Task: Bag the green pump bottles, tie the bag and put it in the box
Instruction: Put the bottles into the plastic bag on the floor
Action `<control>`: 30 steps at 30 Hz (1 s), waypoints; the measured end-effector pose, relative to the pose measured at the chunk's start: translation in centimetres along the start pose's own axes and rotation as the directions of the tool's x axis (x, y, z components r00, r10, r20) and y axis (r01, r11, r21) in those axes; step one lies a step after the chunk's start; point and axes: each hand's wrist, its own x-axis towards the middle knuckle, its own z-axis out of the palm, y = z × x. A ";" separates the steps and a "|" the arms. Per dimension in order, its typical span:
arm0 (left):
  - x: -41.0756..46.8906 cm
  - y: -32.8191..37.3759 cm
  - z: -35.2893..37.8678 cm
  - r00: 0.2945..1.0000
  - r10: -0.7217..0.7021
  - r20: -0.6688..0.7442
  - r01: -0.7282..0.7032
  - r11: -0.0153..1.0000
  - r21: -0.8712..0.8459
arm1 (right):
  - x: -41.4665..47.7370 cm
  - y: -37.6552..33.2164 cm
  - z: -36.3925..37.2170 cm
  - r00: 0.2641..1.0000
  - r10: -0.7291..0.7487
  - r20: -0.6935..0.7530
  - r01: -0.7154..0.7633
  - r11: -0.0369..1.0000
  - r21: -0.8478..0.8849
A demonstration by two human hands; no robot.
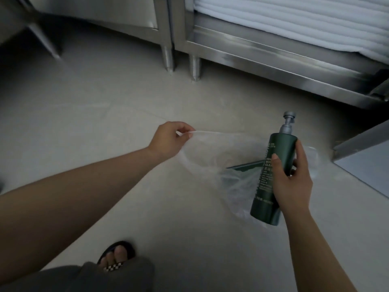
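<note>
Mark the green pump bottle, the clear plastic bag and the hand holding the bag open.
green pump bottle (273, 157), head view, on the upper part of its body.
clear plastic bag (212, 152), head view, on the film near its open mouth.
left hand (168, 140), head view, on the back of the hand.

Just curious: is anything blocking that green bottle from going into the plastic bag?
Nothing visible. The left hand holds the clear plastic bag open by its rim, and the right hand holds the green pump bottle beside the opening.
</note>
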 end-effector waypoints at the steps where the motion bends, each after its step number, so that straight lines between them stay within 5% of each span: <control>1: -0.4 -0.4 -0.9 1.000 -0.017 -0.013 0.017 1.000 0.002 | 0.1 -0.3 0.6 1.000 -0.013 0.011 0.012 1.000 0.010; 9: -3.3 -3.9 -4.7 0.992 -0.126 0.019 0.126 0.991 0.034 | -0.3 -2.2 5.0 0.989 -0.057 0.138 0.049 0.997 0.059; 13: -1.8 -3.3 -3.0 0.995 -0.043 0.087 0.026 0.982 0.188 | -1.0 -1.3 5.0 0.982 -0.030 0.188 0.026 0.999 0.023; 21: 1.6 0.3 3.4 0.964 0.141 0.224 -0.175 0.975 0.137 | -3.6 4.3 0.9 0.984 0.155 0.086 -0.142 0.980 -0.142; 30: 1.8 0.3 7.2 0.896 0.030 0.443 -0.120 0.977 0.177 | -4.5 4.1 -1.1 0.990 0.138 0.015 -0.135 0.984 -0.115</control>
